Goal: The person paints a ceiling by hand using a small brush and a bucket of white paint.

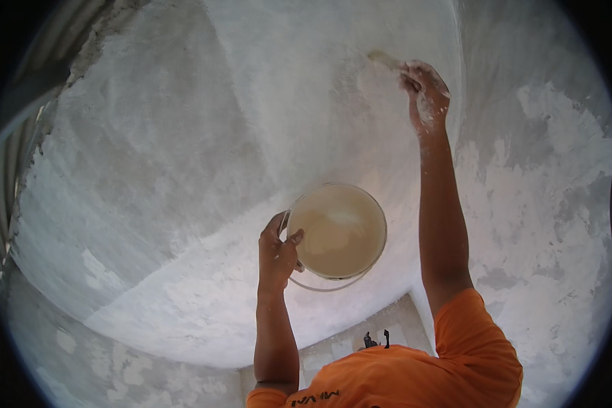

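Observation:
My left hand [277, 255] grips the left side of a round bucket [385, 234], thumb over the rim and fingers outside. The bucket holds a smooth beige liquid [340, 238], and its thin wire handle [326, 290] hangs loose below the rim. My right hand [428, 95] is raised far up and to the right, closed round a brush [384, 59]. The brush's pale tan head points left at the grey-white wall [285, 88]; I cannot tell whether it touches. White smears cover the right hand and wrist.
The wall on the right [557, 170] has patchy white and grey coating, meeting the main wall at a corner. Corrugated sheeting [10, 177] shows at the far left beyond a rough wall edge. Below the bucket, pale floor [387, 326] appears beside my orange shirt [415, 377].

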Available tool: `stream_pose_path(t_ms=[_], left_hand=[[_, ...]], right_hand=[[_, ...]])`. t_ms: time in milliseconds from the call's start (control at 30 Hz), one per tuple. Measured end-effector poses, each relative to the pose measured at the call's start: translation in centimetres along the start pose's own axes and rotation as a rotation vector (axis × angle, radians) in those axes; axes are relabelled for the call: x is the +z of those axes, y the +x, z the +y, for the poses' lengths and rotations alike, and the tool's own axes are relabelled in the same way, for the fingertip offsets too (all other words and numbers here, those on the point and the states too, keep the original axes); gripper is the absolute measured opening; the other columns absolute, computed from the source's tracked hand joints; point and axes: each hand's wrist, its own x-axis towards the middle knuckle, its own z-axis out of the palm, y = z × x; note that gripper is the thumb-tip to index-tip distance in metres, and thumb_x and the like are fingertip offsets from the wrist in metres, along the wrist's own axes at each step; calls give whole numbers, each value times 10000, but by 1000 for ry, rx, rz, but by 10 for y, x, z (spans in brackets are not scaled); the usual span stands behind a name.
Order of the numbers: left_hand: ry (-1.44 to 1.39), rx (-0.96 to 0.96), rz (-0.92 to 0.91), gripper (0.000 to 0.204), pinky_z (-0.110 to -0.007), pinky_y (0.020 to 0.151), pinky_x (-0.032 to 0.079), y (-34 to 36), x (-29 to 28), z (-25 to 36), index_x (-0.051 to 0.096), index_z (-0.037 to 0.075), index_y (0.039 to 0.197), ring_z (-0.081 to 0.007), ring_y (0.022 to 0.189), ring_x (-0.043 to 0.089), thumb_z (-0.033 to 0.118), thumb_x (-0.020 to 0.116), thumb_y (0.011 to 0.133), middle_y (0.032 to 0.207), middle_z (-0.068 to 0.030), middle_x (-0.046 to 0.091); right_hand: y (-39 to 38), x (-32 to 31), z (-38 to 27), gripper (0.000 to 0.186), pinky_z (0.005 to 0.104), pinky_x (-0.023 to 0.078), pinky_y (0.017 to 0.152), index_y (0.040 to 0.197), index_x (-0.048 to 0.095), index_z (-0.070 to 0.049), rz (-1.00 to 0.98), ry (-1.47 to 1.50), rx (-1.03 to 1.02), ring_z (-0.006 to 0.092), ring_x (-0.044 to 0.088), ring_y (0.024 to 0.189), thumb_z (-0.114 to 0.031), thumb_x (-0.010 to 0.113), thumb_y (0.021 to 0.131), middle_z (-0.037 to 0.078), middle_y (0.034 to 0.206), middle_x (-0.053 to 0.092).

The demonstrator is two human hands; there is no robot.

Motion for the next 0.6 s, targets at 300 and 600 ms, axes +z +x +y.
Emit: stream_pose_path(t_ms=[300,600], left_hand=[[32,1,-70,406,-246,379,466,17,3,-1,597,-100,1277,-128,575,628,9,580,886,1217,-181,692],[6,20,-46,412,-239,374,450,12,4,3,589,-98,1289,-123,570,623,17,578,894,1219,-167,693]], right_hand=[[-28,-6,21,156,345,557,580,885,690,66,-91,-1021,270,192,645,576,-35,573,900,125,741,696],[-10,27,35,164,359,620,698,917,715,53,-23,-321,-55,224,712,728,-43,583,899,159,898,729]])
